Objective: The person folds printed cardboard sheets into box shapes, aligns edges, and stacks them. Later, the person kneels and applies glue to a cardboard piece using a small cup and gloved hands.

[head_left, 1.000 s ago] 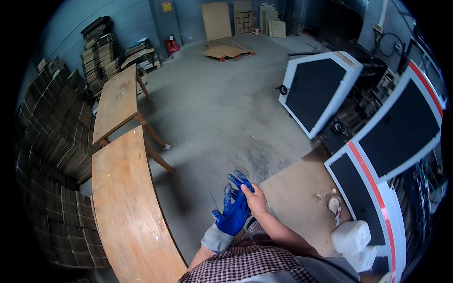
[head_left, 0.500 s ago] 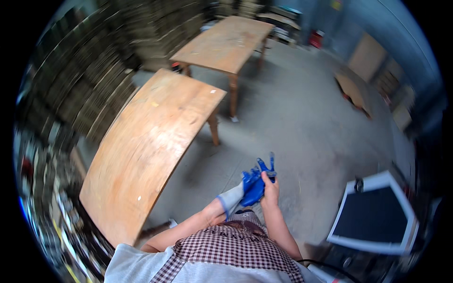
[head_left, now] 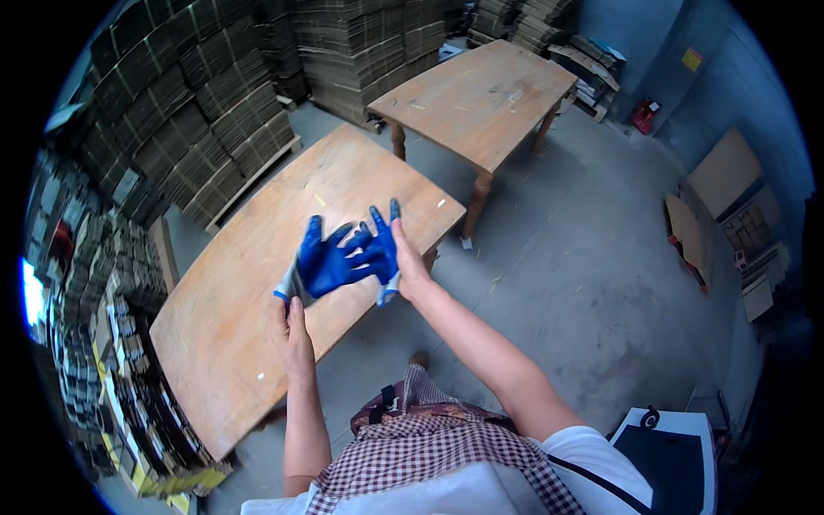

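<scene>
Blue-coated glove (head_left: 323, 269) at eleven o'clock has come off the now-bare left hand (head_left: 294, 339) pinching its cuff (head_left: 282, 294); right hand (head_left: 409, 263) grips a second glove (head_left: 384, 254).

Checked apron (head_left: 412, 451), dark red and white — worn over pale grey shirt (head_left: 481, 491); right sleeve (head_left: 585, 452) short; black strap or cable (head_left: 599, 482) alongside.

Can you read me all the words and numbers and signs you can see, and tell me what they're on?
There's nothing I can read here.
Yellow sign on the blue wall: too small and blurred to read.
Checked apron: I can't make out any letters.
White scraps on the near table: too small to show any print.
Blue gloves: no writing that I can see.
</scene>
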Motion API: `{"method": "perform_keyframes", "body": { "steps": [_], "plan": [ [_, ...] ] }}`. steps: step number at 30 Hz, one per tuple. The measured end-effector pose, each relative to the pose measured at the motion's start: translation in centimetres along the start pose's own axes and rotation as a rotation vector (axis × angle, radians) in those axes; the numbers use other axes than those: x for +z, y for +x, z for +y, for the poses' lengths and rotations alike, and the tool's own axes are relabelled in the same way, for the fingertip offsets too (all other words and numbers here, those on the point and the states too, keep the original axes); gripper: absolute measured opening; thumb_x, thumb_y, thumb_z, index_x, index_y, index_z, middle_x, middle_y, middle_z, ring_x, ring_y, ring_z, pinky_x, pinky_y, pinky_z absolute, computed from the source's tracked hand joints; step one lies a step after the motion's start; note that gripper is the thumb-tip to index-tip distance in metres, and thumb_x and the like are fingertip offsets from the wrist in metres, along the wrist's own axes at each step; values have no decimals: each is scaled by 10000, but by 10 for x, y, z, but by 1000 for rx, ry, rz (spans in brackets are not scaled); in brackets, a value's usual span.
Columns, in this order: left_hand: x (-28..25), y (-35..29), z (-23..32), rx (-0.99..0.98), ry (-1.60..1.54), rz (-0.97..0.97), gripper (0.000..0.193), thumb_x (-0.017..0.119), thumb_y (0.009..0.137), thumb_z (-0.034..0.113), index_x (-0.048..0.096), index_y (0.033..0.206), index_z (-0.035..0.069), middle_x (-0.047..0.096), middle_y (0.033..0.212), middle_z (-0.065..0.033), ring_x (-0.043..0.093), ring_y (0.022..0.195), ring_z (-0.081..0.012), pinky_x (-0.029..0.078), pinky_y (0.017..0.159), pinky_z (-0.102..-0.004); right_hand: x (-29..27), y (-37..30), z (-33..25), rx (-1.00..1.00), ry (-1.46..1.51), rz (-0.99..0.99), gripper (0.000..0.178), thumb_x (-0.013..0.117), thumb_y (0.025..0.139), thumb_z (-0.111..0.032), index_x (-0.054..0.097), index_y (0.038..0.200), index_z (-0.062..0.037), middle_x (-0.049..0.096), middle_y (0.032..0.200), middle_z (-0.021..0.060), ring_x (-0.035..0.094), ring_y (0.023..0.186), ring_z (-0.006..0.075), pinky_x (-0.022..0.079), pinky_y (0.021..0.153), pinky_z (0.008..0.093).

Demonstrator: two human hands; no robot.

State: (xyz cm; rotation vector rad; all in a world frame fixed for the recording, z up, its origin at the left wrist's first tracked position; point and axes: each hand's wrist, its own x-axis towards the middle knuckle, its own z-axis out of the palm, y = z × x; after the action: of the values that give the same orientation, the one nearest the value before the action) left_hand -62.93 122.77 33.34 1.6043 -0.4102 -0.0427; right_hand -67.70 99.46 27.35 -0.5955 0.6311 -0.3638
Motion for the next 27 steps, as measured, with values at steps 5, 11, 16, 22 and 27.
{"method": "perform_keyframes", "body": {
  "steps": [5,11,16,22,27],
  "plan": [
    [62,54,-70,297,537,-334,209,578,998,143,668,1041,-40,669,896,-79,606,866,-126,486,738,-348,-17,71,-3,12,-242,-18,495,549,1012,-410,544,1327,-28,646,1179,52,609,1075,149,487,941,313],
    [184,53,-12,-546,-96,-285,418,494,1039,339,655,1144,-32,596,905,-48,582,758,-136,501,626,-276,-50,36,-71,-107,-383,94,678,615,993,-312,287,1539,-79,502,1379,118,511,1228,185,412,1042,307],
    [321,61,9,-501,-30,-658,623,357,1045,505,597,1282,-19,641,1146,-150,631,950,-196,554,645,-278,-147,24,-185,-333,-614,354,591,660,945,-91,388,1469,-102,621,1199,127,610,1059,166,496,914,293],
    [486,34,30,-605,-18,-1029,744,319,1026,603,558,1282,-53,638,1072,-120,632,934,-195,564,655,-300,-231,-23,-335,-509,-1283,368,563,689,866,-465,549,1235,-64,679,998,217,681,872,400,534,759,477],
    [639,3,78,-821,-183,-1090,622,397,1044,511,585,1213,-57,633,1097,-97,601,978,-184,550,709,-304,-307,-40,-446,-360,-1439,460,382,663,869,-376,622,1026,-30,695,904,190,683,822,394,540,732,497]
  ]
}}
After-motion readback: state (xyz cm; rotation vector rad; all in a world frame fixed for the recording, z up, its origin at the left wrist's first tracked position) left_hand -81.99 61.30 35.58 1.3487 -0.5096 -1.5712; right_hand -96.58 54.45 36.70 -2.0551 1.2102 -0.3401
